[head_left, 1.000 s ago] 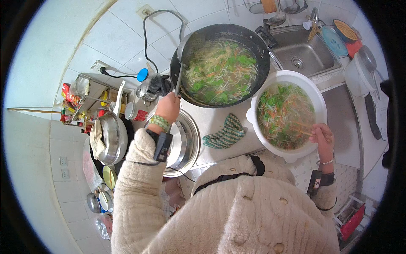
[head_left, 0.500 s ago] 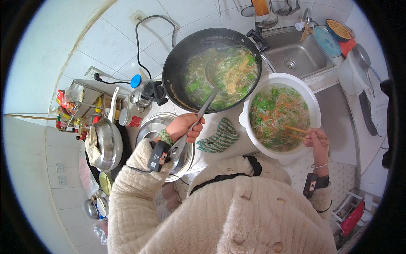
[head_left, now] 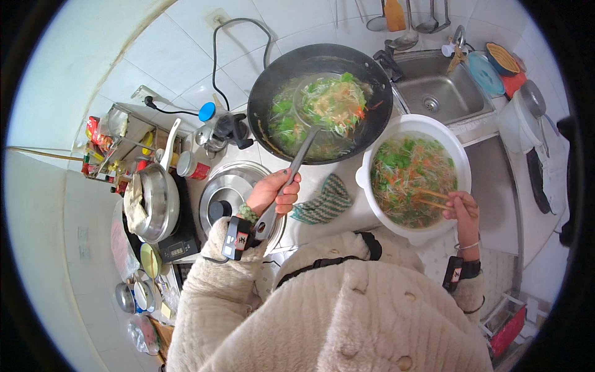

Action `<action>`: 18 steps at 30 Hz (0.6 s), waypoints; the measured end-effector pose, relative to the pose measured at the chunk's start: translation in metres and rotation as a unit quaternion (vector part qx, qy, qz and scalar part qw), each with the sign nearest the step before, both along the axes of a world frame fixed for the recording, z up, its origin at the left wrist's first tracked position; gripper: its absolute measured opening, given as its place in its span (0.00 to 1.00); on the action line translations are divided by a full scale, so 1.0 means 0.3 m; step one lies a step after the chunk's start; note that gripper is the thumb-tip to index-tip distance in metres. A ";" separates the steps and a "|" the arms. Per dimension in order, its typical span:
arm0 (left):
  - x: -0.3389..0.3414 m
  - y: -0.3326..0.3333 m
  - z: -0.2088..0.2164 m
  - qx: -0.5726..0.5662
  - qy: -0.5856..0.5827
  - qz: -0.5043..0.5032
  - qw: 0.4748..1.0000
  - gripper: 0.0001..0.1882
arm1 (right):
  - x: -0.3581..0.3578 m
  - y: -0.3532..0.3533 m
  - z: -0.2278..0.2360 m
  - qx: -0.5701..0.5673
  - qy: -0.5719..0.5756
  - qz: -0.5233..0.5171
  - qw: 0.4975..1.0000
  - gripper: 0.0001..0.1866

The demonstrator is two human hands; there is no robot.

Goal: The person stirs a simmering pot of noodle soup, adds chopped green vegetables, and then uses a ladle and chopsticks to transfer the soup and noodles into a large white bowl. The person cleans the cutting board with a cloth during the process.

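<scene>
Tiled kitchen wall [head_left: 186, 37] and cooking desk [head_left: 361, 214]

Left hand [head_left: 273, 193] grasps the ladle [head_left: 303, 152] by its handle; its loaded scoop sits inside the wok [head_left: 372, 74], likely front-heavy, best held mid-shaft. Right hand [head_left: 462, 206] pinches chopsticks [head_left: 432, 194], light, possibly slippery, at vegetables [head_left: 409, 161] in the white basin [head_left: 463, 164]. Wok and basin rims stand close; freest passage seems above them.

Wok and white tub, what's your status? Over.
Left hand gripping scoop, heaped with vegetables, at the wok. Right hand holding chopsticks, tips in white tub. Patterned cloth on counter between left hand and tub.
</scene>
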State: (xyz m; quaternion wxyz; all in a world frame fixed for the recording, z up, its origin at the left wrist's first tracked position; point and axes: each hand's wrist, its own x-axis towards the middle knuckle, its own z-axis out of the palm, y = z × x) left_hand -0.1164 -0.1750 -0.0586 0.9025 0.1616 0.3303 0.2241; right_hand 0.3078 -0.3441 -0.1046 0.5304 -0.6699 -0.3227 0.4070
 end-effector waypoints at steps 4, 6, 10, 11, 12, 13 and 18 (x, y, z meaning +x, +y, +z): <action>-0.048 0.000 0.058 0.057 0.061 0.006 0.996 0.13 | 0.002 0.001 -0.009 -0.004 0.001 0.006 1.000 0.10; -0.073 0.002 0.095 0.055 0.101 0.024 0.993 0.12 | 0.007 0.000 -0.016 -0.011 -0.013 0.000 1.000 0.11; -0.115 0.014 0.175 0.146 0.209 0.025 0.967 0.11 | 0.012 0.000 -0.028 0.002 0.000 0.010 1.000 0.11; -0.124 0.014 0.192 0.163 0.259 0.035 0.952 0.11 | 0.012 0.000 -0.031 0.002 0.000 0.011 1.000 0.11; -0.128 0.020 0.205 0.188 0.293 0.028 0.937 0.11 | 0.011 0.002 -0.033 0.003 0.000 0.012 1.000 0.12; -0.134 0.027 0.216 0.215 0.324 0.021 0.921 0.12 | 0.009 0.003 -0.034 0.004 0.001 0.013 1.000 0.12; -0.145 0.052 0.224 0.257 0.476 -0.014 0.841 0.11 | 0.000 0.004 -0.038 0.005 -0.009 0.013 1.000 0.12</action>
